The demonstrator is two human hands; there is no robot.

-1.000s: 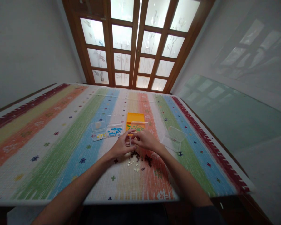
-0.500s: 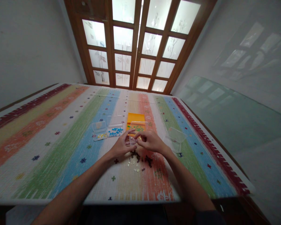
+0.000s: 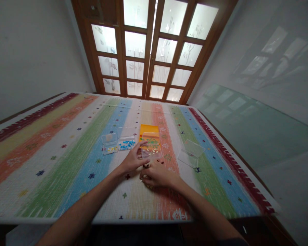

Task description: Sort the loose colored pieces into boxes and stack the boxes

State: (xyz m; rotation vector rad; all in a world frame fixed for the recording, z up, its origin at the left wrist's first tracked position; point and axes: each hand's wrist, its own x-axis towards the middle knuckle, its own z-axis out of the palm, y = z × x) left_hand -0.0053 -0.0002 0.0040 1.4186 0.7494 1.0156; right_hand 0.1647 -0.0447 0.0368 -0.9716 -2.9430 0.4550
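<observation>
My left hand (image 3: 133, 159) grips the left side of a clear plastic box (image 3: 155, 155), thumb in front and fingers behind. A few small cream pieces (image 3: 154, 151) lie in this box. My right hand (image 3: 156, 174) is down on the tablecloth just in front of the box, its fingers curled together over loose small pieces. Whatever is between those fingertips is hidden. Dark brown pieces (image 3: 160, 162) show partly past the right hand, and a few cream pieces (image 3: 149, 186) peek out below it.
Behind the held box stands an orange box (image 3: 149, 128) with green pieces (image 3: 152, 140). To the left are a clear box of blue pieces (image 3: 127, 145) and a smaller clear box of yellow pieces (image 3: 112, 149). An open clear box (image 3: 191, 152) lies at right on the striped tablecloth (image 3: 92, 198).
My right hand has moved from the clear box down toward me, onto the loose pieces, now covering most of them. My left hand keeps the box in nearly the same place.
</observation>
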